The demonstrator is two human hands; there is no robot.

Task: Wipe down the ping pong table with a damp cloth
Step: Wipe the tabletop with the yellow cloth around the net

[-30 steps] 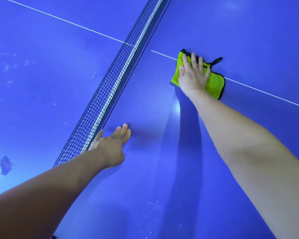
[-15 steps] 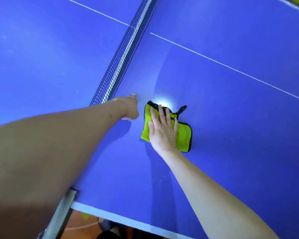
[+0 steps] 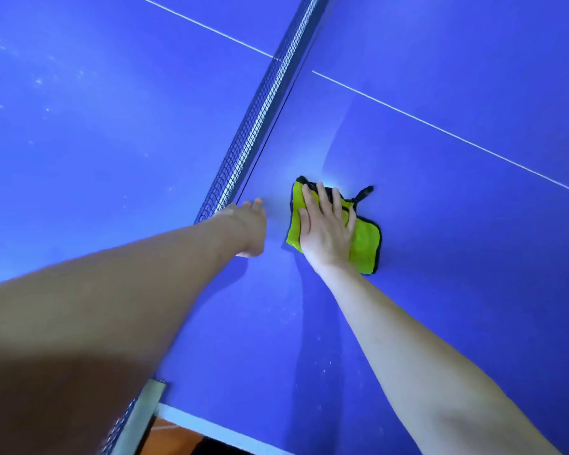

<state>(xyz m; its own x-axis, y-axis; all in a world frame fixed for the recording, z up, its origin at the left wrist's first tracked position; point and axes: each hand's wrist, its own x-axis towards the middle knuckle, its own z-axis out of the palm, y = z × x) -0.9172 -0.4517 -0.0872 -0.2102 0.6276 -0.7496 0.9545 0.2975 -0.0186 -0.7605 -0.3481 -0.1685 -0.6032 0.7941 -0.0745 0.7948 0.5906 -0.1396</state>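
cloth: a second ago it lay across the white centre line, far from the near edge; now well short of that line, beside the net.
right hand: drawn back with it, flat on top.

On the table we find the net running from the near edge away to the far side. Right of the net lies the cloth, flat on the table, with our right hand spread on top of it. Our left hand rests on the table between net and cloth, just beside both. A line crosses the table beyond the cloth.
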